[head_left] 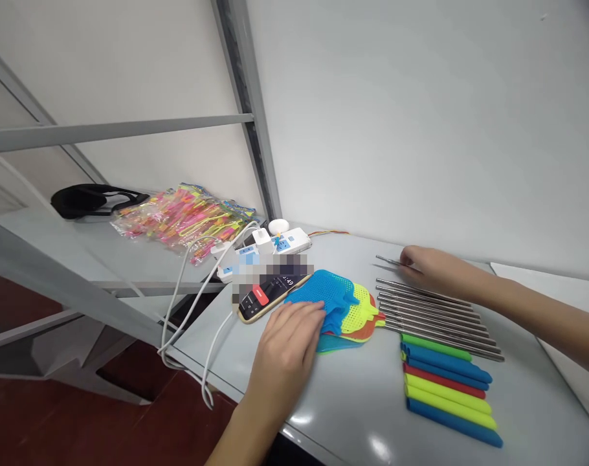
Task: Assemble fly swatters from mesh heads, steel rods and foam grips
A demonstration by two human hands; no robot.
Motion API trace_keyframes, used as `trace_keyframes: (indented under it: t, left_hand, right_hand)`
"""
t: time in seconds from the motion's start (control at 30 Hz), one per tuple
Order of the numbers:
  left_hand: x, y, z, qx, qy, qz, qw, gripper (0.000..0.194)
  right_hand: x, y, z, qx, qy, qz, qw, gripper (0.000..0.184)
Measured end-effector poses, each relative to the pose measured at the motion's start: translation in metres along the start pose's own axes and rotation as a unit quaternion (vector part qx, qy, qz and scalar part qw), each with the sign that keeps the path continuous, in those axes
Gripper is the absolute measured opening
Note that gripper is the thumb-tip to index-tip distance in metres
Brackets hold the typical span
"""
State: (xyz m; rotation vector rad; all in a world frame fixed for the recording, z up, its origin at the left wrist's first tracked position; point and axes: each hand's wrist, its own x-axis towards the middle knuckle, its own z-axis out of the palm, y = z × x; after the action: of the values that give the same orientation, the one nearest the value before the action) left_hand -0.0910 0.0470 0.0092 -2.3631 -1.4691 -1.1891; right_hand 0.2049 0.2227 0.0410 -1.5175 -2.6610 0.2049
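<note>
One metal rod [388, 260] is pointing leftward from the pinching right hand [428, 268].
Apart, the left hand [287, 338] is touching blue mesh [327, 290], grip unclear.

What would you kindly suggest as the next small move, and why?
I would probably bring the metal rod in the right hand toward the blue mesh paddle: the rod is held apart from the row of rods, and the left hand rests on that paddle.
</note>
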Motion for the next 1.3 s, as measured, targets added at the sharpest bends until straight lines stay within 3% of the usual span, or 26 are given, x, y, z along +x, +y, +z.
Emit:
trace_keyframes:
  t: [0.1,0.2,0.3,0.4,0.5,0.63,0.73,1.13,1.3]
  left_hand:
    - [0.01,0.0,0.0,0.0,0.075,-0.025,0.997,0.021]
    - [0.028,0.006,-0.003,-0.025,0.174,-0.056,0.983,0.017]
    - [0.048,0.022,-0.011,-0.077,0.267,-0.105,0.955,0.013]
    - [0.059,0.045,-0.023,-0.135,0.3,-0.12,0.937,0.013]
    - [0.058,0.067,-0.039,-0.161,0.231,-0.097,0.955,0.014]
    - [0.046,0.084,-0.059,-0.118,-0.01,-0.031,0.992,0.015]
    - [0.041,0.09,-0.065,-0.097,-0.107,-0.001,0.99,0.017]
    - [0.05,0.098,-0.045,-0.121,-0.201,0.022,0.972,0.023]
    - [0.05,0.099,-0.035,-0.071,-0.196,0.024,0.978,0.023]
  right_hand:
    - [-0.01,-0.018,-0.016,0.016,0.065,0.024,0.997,0.028]
    - [-0.028,-0.042,-0.04,0.046,0.181,0.013,0.982,0.025]
    - [-0.056,-0.067,-0.062,0.053,0.291,-0.05,0.954,0.022]
    - [-0.094,-0.087,-0.076,0.012,0.326,-0.131,0.936,0.016]
    - [-0.138,-0.1,-0.079,-0.072,0.31,-0.195,0.928,0.016]
    - [-0.188,-0.111,-0.078,-0.139,0.286,-0.232,0.919,0.019]
    - [-0.211,-0.114,-0.077,-0.136,0.26,-0.244,0.924,0.022]
    - [-0.222,-0.098,-0.062,-0.086,0.191,-0.247,0.946,0.021]
    - [-0.221,-0.095,-0.054,-0.069,0.159,-0.233,0.957,0.02]
